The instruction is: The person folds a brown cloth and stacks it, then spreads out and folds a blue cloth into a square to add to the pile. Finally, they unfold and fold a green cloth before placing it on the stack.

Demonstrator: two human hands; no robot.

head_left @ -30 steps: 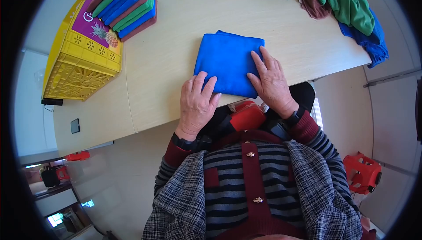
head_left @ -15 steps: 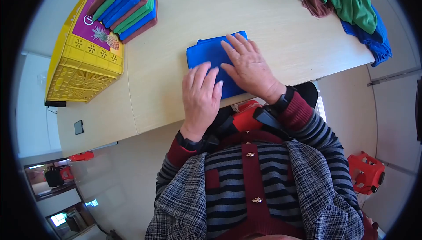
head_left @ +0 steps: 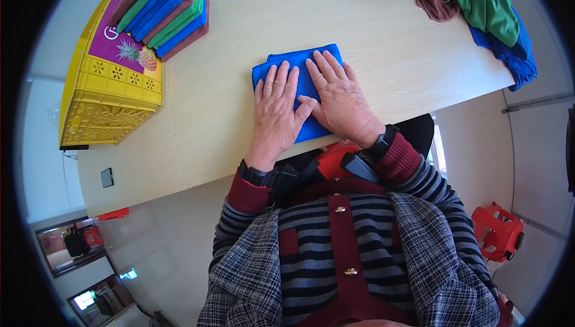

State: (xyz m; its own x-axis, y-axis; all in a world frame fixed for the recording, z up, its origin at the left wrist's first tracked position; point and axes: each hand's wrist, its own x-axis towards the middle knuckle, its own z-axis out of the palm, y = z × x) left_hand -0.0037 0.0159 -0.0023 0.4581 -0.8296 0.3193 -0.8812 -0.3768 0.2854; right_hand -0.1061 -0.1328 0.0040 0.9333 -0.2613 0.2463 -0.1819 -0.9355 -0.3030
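Note:
A folded blue cloth lies near the front edge of the table. My left hand rests flat on its left part, fingers stretched out and pointing away from me. On the right part lies my right hand, palm down with its fingers extended. The two thumbs meet or overlap near the middle of the cloth. Neither hand grips anything. Parts of the cloth are hidden under both hands.
A yellow crate stands at the left of the table. Folded brown, green and blue cloths are stacked beside it. A loose green cloth lies in a pile at the back right. A small dark device is at the left.
My left hand has moved up and come down flat on the cloth. My right hand has settled slightly lower, and the thumbs have come together. The view has shifted a little.

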